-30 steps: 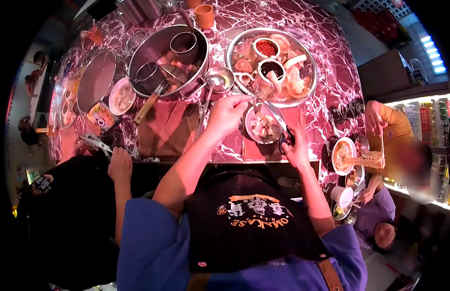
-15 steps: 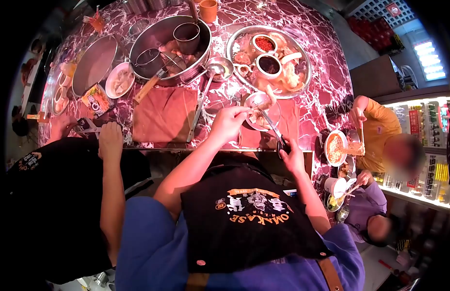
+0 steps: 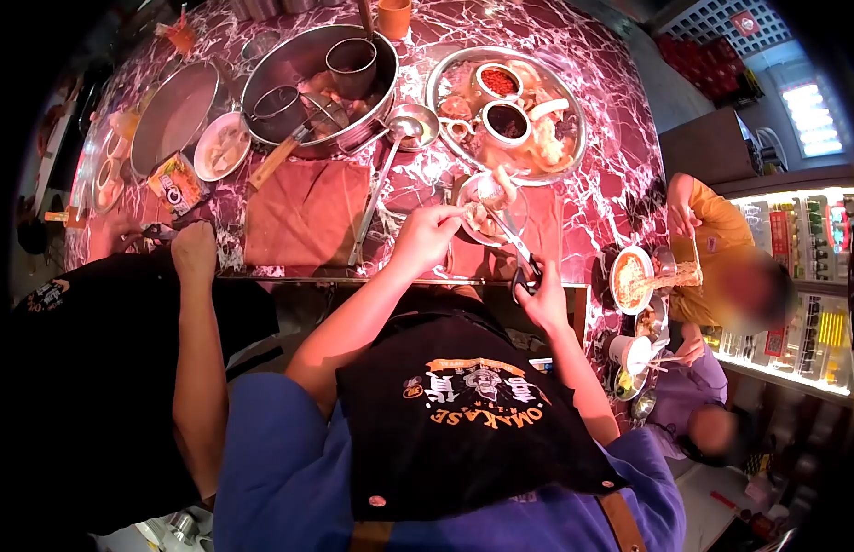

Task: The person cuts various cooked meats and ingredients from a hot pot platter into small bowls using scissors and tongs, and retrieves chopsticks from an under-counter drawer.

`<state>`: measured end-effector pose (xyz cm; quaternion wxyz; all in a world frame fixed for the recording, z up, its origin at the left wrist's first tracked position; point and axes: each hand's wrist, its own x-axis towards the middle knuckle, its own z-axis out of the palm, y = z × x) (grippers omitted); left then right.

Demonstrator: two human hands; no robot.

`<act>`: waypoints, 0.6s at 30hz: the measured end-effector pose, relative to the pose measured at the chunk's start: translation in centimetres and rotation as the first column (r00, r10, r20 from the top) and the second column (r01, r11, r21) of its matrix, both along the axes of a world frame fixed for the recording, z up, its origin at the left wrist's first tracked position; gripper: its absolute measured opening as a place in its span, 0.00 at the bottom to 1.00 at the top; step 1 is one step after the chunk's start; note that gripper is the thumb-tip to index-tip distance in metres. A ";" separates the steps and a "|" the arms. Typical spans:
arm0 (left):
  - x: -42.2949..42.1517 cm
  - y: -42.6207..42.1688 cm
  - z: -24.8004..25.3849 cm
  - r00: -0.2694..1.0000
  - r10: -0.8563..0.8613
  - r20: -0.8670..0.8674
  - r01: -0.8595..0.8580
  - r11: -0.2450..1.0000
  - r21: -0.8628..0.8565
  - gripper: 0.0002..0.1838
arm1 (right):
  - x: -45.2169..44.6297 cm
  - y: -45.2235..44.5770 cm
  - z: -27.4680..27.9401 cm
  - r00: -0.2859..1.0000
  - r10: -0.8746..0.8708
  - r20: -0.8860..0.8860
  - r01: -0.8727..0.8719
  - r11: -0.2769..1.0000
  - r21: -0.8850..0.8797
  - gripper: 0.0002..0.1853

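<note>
My right hand is wrapped round the handles of a pair of scissors. The blades reach into a small white bowl of pale cut food close to the table's front edge. At the bowl's left rim, my left hand is closed in a pinch on a piece of pale food; the exact kind is unclear. A longer pale piece lies over the bowl's far side. Under the bowl is a reddish-brown cloth.
Behind the bowl stands a round metal platter with meat and two sauce bowls. A ladle and a large pot with strainers are to the left. A co-worker's hand is at far left; two people eat noodles at right.
The scissors' handles are spread wider than before, and my right hand has turned slightly with them. My left hand keeps its pinch at the bowl. The whole view has shifted slightly.
</note>
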<state>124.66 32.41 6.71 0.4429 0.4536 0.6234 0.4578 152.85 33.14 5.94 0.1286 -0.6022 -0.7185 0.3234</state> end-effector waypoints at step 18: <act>0.3 -0.2 -3.7 0.999 0.019 -0.031 -0.017 0.998 0.055 0.15 | 0.2 0.1 1.2 0.999 -0.003 0.033 0.002 1.000 0.025 0.32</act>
